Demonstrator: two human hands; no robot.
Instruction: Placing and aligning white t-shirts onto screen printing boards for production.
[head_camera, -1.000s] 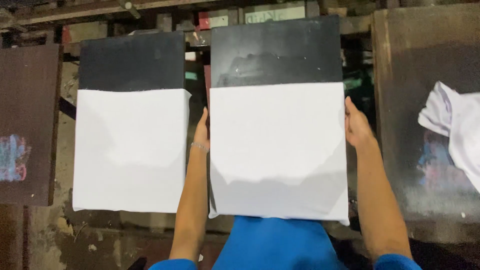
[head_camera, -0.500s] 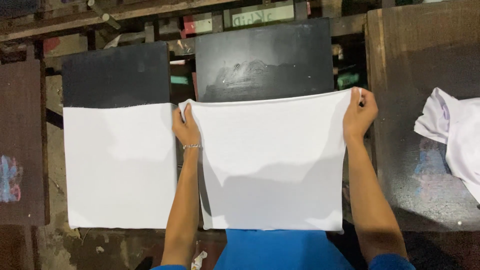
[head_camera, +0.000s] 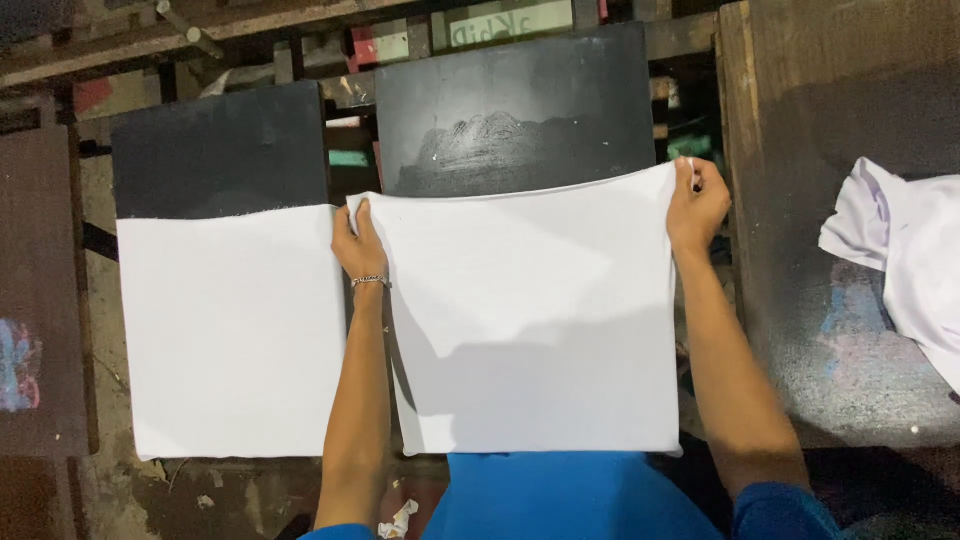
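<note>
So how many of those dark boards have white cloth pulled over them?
2. One board lies between the left hand and right hand, which grip its white cloth. The other board sits to its left, its cloth untouched.

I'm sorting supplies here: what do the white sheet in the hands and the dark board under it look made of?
White sheet: likely woven or knit cloth, matte; its top edge sags softly between the hands. Dark board: rigid flat panel, possibly coated wood, matte black, with a scuffed pale patch; exact material unclear.
</note>
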